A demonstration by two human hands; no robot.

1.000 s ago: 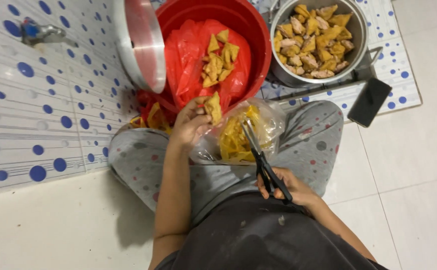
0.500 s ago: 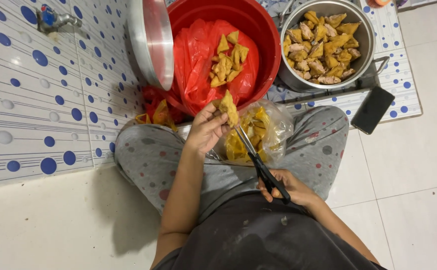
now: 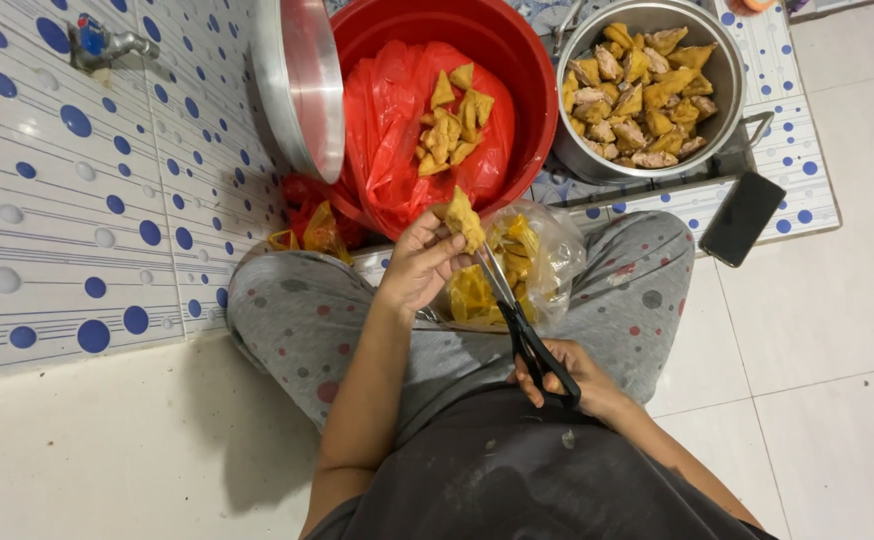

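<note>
Currently the piece of fried tofu (image 3: 464,220) is being pinched upright between the fingertips of the left hand (image 3: 419,262), raised above the lap and just in front of the red basin (image 3: 517,70). The right hand (image 3: 569,378) is gripping the black handles of the scissors (image 3: 519,322), fingers closed through the loops, and the blades are pointing up toward the piece, their tips meeting its lower edge. Directly beneath, a clear plastic bag (image 3: 537,262) of yellow pieces is lying open between the knees of the grey dotted trousers (image 3: 307,320). Beyond it, the basin is holding a red plastic liner (image 3: 392,130) with a small heap of tofu pieces (image 3: 452,120) on it. A metal lid (image 3: 302,85) is leaning against the basin's left rim. To the right, a steel pot (image 3: 727,95) is standing filled with stuffed pieces, and a dark phone (image 3: 743,217) is lying on the floor near the right knee. A tiled wall with blue dots (image 3: 77,200) is running along the left side
</note>
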